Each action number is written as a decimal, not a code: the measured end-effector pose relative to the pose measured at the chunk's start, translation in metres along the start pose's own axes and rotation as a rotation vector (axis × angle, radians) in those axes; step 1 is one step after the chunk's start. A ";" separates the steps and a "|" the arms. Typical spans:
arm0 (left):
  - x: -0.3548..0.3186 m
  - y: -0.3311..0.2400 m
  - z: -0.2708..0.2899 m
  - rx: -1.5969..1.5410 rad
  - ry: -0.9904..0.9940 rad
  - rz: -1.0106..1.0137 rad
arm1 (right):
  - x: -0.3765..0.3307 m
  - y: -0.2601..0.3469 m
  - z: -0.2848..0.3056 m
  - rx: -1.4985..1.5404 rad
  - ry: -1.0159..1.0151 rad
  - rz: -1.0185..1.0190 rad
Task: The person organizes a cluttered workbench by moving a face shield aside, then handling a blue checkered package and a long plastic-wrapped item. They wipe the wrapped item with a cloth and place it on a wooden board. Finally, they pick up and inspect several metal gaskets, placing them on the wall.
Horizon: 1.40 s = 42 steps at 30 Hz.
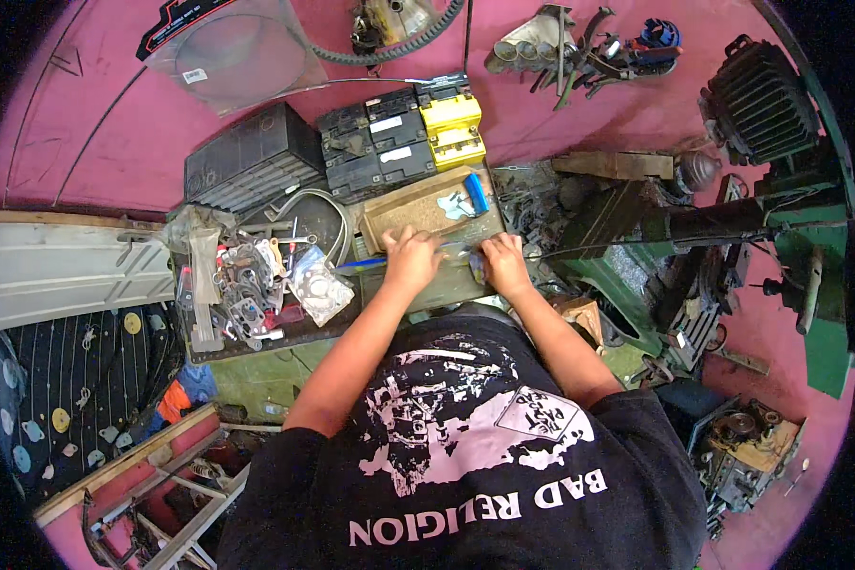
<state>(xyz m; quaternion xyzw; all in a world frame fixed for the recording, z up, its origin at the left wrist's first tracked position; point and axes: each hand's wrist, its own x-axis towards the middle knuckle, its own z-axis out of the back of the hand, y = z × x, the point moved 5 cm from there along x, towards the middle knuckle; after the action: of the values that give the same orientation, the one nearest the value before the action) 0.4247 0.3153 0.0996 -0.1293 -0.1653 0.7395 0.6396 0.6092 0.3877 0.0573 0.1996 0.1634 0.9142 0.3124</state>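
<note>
My left hand (411,258) is closed at the near edge of a shallow brown box (408,211), its fingers curled. Just to the right, my right hand (505,261) is closed too, with thumb and fingers pinched together. Between the hands lies something clear and shiny, like thin plastic (458,249); its exact kind is hard to make out. A blue strip (363,262) sticks out left of my left hand. In the box's right part are a blue cylinder (475,193) and a pale blue-and-white piece (454,205).
Black batteries (389,133) and yellow batteries (454,131) stand behind the box. Loose gaskets (247,294) and a bagged gasket (321,285) crowd the bench's left. A green machine (617,256) with a black finned motor (760,104) stands right. Parts hang on the pink wall.
</note>
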 end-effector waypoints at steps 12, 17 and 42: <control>-0.119 0.144 0.073 -0.064 -0.240 0.421 | 0.028 0.043 -0.002 -0.119 -0.091 -0.135; -0.154 0.207 0.092 -0.025 -0.287 0.512 | 0.072 0.111 -0.025 -0.058 -0.079 -0.010; -0.107 0.395 0.182 0.281 -0.439 0.250 | 0.276 0.322 -0.230 -0.310 0.159 0.254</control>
<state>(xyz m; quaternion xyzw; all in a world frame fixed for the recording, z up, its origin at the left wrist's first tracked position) 0.0104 0.1444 0.1012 0.1046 -0.1786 0.8386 0.5039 0.1388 0.2811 0.0667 0.0956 0.0186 0.9733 0.2080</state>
